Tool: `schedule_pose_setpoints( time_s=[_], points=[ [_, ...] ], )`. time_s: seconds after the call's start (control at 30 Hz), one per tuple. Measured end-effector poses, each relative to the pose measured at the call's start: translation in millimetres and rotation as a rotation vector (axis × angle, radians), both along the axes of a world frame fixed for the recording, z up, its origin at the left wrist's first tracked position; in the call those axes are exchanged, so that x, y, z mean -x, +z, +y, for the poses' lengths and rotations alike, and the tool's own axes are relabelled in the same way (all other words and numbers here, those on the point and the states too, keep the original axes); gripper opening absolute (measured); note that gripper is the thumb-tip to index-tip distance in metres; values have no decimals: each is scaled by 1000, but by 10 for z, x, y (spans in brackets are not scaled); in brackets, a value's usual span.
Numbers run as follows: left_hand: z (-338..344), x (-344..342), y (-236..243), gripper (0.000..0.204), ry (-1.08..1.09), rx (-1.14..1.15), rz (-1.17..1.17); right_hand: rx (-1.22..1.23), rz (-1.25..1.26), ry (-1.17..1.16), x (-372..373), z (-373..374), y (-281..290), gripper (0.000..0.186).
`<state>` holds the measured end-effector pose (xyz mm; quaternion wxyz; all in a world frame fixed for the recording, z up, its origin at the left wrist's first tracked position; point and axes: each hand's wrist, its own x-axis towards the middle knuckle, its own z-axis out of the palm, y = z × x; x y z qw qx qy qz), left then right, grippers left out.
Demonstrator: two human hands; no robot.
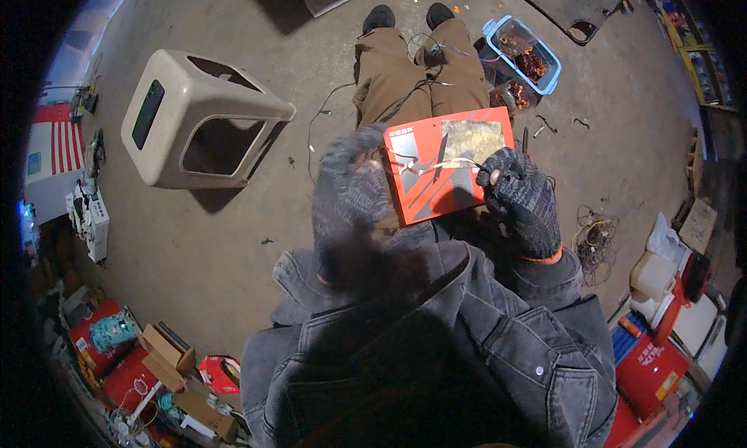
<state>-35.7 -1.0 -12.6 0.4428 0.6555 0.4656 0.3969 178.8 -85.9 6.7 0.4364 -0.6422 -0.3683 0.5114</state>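
Observation:
A flat red box [451,191] with grey slanted marks and a worn yellowish patch rests on my lap. Above it, a thin pale wire [440,165] runs between my hands, darker toward its right end. My left hand [354,183], in a dark grey knit glove, is curled at the box's left edge around the wire's left end; its fingertips are partly hidden. My right hand [523,195], gloved alike with an orange cuff, pinches the wire's right end over the box's right edge. More dark wires [416,90] lie across my brown trousers.
A beige plastic stool [175,148] stands to the left, with a dark phone-like oblong [148,113] on it. Right of my legs is a blue-rimmed tub [554,63] holding copper-coloured scraps. A wire tangle [595,242] lies on the floor at right. Cartons [167,354] and red containers crowd the lower corners.

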Motion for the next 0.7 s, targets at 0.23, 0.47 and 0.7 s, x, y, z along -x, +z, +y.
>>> schedule_pose_setpoints(
  time_s=[0.23, 0.47, 0.7],
  points=[
    [-117, -83, 323, 35, -321, -432, 62, -17, -255, 37, 70, -64, 179, 17],
    [-314, -187, 76, 37, -813, -161, 446, -35, -228, 226, -60, -235, 273, 16],
    [-436, -185, -74, 14, -787, -329, 216, -40, -27, 243, -163, -242, 174, 24]
  ],
)
